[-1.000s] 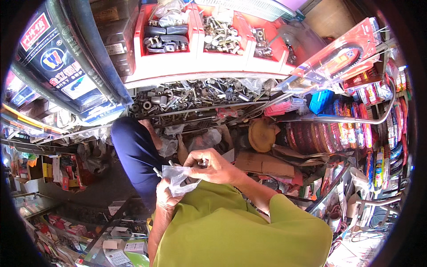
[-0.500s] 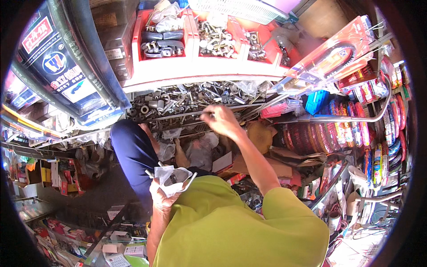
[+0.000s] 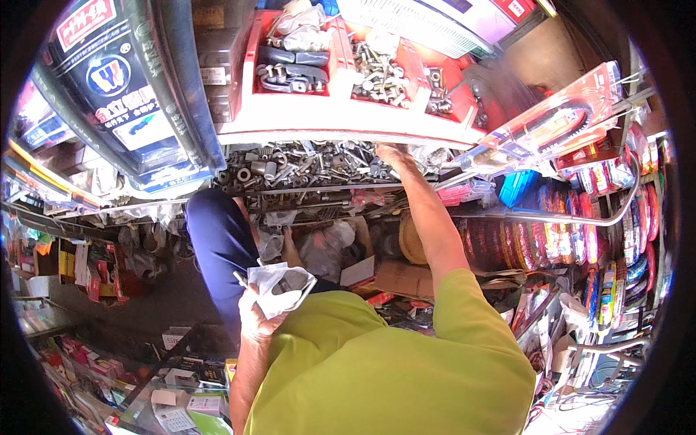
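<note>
In my left hand [image 3: 255,317], near my knee, is a small clear plastic bag [image 3: 270,281] with something dark grey inside. Thin silver rods stick out beside the bag; whether they are one piece with its contents I cannot tell. My right arm reaches far forward, and my right hand [image 3: 392,154] is down at a long tray of loose bolts, nuts and sleeves [image 3: 319,165], toward its right part. Those fingertips are hidden among the metal parts under the white ledge, so what they touch does not show.
Above the tray runs a white ledge [image 3: 326,132] with red bins [image 3: 339,58] of bolts and dark fittings. Blue-black packages [image 3: 123,87] stand at left. A bent metal bar [image 3: 573,217] juts out at right before colourful wrapped coils [image 3: 551,246]. Cardboard [image 3: 406,279] lies below.
My right hand has moved forward and to the right, from above the tray's front edge down into the loose parts. My left hand still holds the bag, a little lower left.
</note>
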`<action>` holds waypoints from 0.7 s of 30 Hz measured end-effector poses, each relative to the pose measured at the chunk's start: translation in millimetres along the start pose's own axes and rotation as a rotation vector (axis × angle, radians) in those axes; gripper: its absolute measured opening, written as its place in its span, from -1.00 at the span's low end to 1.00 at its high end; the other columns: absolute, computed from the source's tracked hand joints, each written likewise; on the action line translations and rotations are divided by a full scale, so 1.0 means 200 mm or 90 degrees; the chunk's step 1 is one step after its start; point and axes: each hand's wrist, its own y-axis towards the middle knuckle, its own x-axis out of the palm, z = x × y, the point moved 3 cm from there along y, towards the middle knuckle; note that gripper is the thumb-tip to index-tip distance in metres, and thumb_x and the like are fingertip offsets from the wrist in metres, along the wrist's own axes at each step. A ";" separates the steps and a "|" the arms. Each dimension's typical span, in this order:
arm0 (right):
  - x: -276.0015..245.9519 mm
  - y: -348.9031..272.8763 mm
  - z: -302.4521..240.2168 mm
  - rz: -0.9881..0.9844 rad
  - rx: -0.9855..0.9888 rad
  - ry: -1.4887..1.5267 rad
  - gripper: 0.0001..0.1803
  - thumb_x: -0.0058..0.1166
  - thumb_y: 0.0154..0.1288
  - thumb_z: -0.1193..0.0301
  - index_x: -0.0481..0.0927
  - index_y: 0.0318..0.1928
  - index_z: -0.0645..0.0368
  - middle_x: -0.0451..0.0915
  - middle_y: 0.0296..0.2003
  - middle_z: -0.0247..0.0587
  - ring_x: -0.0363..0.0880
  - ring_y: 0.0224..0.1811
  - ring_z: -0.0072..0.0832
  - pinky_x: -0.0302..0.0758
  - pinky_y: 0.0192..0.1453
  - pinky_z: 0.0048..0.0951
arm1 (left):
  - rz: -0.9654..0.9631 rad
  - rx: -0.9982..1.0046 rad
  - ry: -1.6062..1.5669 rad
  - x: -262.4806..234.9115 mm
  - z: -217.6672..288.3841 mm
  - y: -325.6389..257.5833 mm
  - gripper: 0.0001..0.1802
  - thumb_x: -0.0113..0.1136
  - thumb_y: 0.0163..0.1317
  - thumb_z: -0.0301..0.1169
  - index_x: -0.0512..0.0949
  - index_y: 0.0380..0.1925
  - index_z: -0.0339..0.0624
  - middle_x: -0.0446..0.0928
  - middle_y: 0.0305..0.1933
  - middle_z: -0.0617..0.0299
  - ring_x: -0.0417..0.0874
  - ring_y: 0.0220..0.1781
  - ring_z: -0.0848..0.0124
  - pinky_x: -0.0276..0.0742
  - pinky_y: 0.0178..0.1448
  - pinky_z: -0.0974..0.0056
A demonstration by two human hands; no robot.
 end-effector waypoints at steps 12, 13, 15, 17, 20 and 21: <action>-0.06 -0.14 -0.56 -0.111 0.031 0.162 -0.74 -0.08 0.08 0.42 0.63 -0.28 0.23 0.65 -0.27 0.05 0.64 -0.12 -0.10 0.54 0.02 -0.21 | -0.028 -0.014 0.021 0.01 0.00 0.00 -0.23 0.33 -0.02 0.12 0.44 0.07 -0.19 0.55 -0.01 -0.02 0.66 -0.15 0.06 0.65 -0.16 -0.01; -0.08 -0.15 -0.57 -0.119 0.029 0.159 -0.72 -0.08 0.08 0.42 0.62 -0.23 0.23 0.64 -0.21 0.07 0.62 -0.08 -0.09 0.53 0.04 -0.21 | -0.026 -0.010 0.024 0.02 0.00 0.00 -0.23 0.33 -0.02 0.12 0.45 0.07 -0.19 0.56 -0.02 -0.02 0.66 -0.18 0.07 0.64 -0.19 0.01; -0.08 -0.18 -0.55 -0.107 0.016 0.181 -0.67 -0.09 0.09 0.42 0.59 -0.14 0.23 0.60 -0.11 0.11 0.59 -0.01 -0.09 0.52 0.07 -0.21 | -0.023 -0.005 0.026 0.03 0.00 0.00 -0.24 0.33 -0.02 0.11 0.45 0.07 -0.19 0.57 -0.05 -0.01 0.65 -0.23 0.10 0.60 -0.24 0.05; -0.08 -0.20 -0.51 -0.059 -0.004 0.226 -0.63 -0.09 0.10 0.42 0.56 -0.07 0.24 0.56 -0.02 0.13 0.56 0.04 -0.09 0.50 0.09 -0.19 | -0.028 -0.006 0.023 0.02 0.01 0.01 -0.24 0.34 -0.02 0.11 0.46 0.06 -0.19 0.59 -0.08 0.01 0.64 -0.29 0.14 0.55 -0.29 0.10; -0.09 -0.26 -0.52 -0.116 0.017 0.162 -0.57 -0.13 0.20 0.41 0.41 0.06 0.35 0.57 -0.05 0.12 0.60 -0.03 -0.16 0.52 0.07 -0.16 | -0.005 0.018 0.018 0.06 0.02 0.00 -0.27 0.33 -0.01 0.10 0.47 0.04 -0.17 0.60 -0.12 0.02 0.61 -0.36 0.18 0.49 -0.32 0.17; -0.06 -0.29 -0.52 -0.071 0.046 0.177 -0.53 -0.14 0.29 0.34 0.38 0.16 0.32 0.61 -0.21 0.03 0.62 -0.19 -0.20 0.60 -0.14 -0.23 | 0.020 0.024 0.010 0.07 0.02 0.00 -0.31 0.33 0.00 0.09 0.48 0.02 -0.15 0.59 -0.12 0.03 0.59 -0.39 0.21 0.46 -0.34 0.20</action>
